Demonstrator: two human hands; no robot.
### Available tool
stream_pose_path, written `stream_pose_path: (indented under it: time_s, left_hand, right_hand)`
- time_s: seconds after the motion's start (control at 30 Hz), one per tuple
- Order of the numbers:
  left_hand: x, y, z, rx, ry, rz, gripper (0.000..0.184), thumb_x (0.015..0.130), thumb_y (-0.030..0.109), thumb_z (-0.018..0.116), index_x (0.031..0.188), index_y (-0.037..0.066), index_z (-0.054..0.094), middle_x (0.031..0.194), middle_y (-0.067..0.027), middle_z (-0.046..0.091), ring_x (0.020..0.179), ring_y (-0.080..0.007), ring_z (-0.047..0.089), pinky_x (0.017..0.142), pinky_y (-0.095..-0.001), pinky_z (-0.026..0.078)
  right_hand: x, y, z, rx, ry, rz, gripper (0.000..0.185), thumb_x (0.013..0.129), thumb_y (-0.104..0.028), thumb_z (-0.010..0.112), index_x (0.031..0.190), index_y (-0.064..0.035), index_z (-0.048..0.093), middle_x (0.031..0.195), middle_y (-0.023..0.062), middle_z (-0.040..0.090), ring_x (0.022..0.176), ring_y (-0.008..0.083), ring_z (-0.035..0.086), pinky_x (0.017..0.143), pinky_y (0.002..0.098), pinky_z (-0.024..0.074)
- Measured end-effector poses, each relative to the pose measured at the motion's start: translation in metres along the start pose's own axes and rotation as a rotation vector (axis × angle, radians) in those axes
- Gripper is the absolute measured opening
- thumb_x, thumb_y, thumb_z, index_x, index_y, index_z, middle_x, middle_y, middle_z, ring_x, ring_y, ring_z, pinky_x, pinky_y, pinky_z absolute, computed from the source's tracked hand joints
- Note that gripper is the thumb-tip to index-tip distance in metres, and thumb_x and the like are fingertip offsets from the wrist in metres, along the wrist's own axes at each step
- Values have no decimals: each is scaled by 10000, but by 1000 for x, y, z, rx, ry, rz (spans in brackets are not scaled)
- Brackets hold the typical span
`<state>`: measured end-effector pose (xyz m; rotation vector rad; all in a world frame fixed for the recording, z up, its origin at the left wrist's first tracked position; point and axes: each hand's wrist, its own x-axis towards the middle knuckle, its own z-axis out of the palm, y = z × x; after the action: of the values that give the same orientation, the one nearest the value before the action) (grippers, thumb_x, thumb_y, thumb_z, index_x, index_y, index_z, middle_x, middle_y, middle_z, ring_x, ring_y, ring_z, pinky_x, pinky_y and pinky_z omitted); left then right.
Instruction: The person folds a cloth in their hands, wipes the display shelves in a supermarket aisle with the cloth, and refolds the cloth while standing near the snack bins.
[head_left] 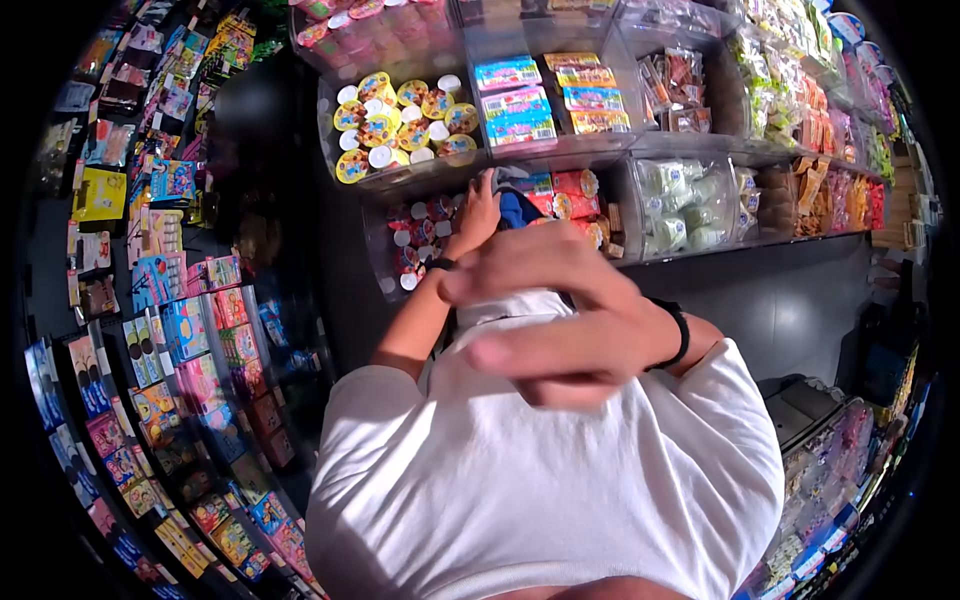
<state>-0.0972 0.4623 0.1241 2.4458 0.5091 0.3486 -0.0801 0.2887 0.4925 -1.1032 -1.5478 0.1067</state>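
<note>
Blue-and-grey cloth (517,208) lies at the lower row of clear bins, beside the fingers of the left hand (478,210); whether that grip pinches it, I cannot tell. Blurred and close to the camera, the right hand (575,315) has its fingers spread. Above the cloth sit yellow-labelled cups (378,130) and blue-and-pink packets (518,115) with bold printed lettering; red packs (575,192) lie just right of it. Brand names are too small to read.
</note>
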Motion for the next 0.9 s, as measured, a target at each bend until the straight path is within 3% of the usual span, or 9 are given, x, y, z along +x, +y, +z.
stream_pose_path:
  time_s: [0.13, 0.27, 0.3, 0.5, 0.63, 0.77, 0.8, 0.83, 0.9]
  left_hand:
    - [-23, 8, -16, -49, -60, 99, 592, 877, 100, 624, 1395, 83, 337, 1241, -297, 508, 1082, -504, 536, 868, -528, 481]
    - [-61, 17, -25, -169, -278, -2, 699, 868, 74, 629, 1463, 77, 263, 1290, -339, 481, 1174, -524, 479, 963, -531, 427]
    - [-65, 17, -25, -91, -346, -55, 704, 868, 73, 626, 1465, 67, 254, 1287, -341, 480, 1151, -528, 493, 944, -526, 442]
    - [-37, 18, -17, -21, -184, 91, 659, 844, 117, 646, 1415, 58, 321, 1252, -339, 505, 1090, -529, 528, 897, -536, 474]
    - [-21, 23, -8, -44, -159, 4, 590, 846, 113, 644, 1374, 91, 381, 1247, -288, 524, 1113, -482, 540, 888, -514, 483]
    - [-35, 20, -14, -159, -91, 111, 586, 845, 125, 651, 1369, 95, 388, 1226, -278, 544, 1120, -455, 549, 892, -498, 481]
    - [-46, 8, 1, -213, -119, 115, 593, 839, 143, 657, 1365, 102, 386, 1176, -282, 575, 1105, -461, 554, 875, -509, 483]
    - [-61, 27, -14, -85, -323, -24, 599, 826, 166, 669, 1351, 96, 388, 1139, -286, 594, 1068, -475, 567, 844, -527, 488]
    - [-88, 23, -9, -26, -357, 111, 593, 824, 207, 669, 1339, 111, 392, 1139, -294, 594, 1029, -489, 580, 817, -543, 491]
  right_hand:
    - [-8, -27, -8, 19, 145, -31, 395, 836, -35, 601, 1231, -47, 595, 1157, 140, 607, 1028, 326, 583, 894, 406, 476]
    - [-11, -39, -8, 110, 191, -44, 377, 847, -38, 586, 1223, -33, 596, 1126, 143, 610, 996, 319, 586, 871, 405, 479]
    - [-10, -40, -7, 131, 197, -51, 373, 849, -39, 583, 1221, -29, 596, 1118, 144, 611, 988, 317, 587, 865, 405, 480]
    - [8, -50, 19, 319, 266, -112, 349, 865, -45, 561, 1210, -8, 597, 1072, 149, 616, 940, 307, 592, 830, 404, 485]
    - [26, -52, 57, 527, 373, -169, 335, 875, -49, 547, 1202, 6, 598, 1041, 152, 619, 907, 300, 595, 806, 403, 488]
    - [53, -53, 99, 658, 444, -282, 324, 886, -53, 533, 1194, 20, 599, 1010, 155, 622, 875, 293, 599, 783, 402, 492]
    - [59, -53, 109, 675, 455, -311, 321, 889, -54, 529, 1193, 23, 599, 1003, 156, 623, 867, 291, 600, 777, 402, 492]
    - [64, -55, 121, 690, 460, -329, 319, 891, -55, 526, 1191, 27, 599, 995, 157, 624, 859, 289, 600, 771, 401, 493]
    - [72, -59, 144, 710, 457, -360, 315, 897, -57, 519, 1187, 33, 600, 980, 159, 625, 843, 285, 602, 760, 401, 495]
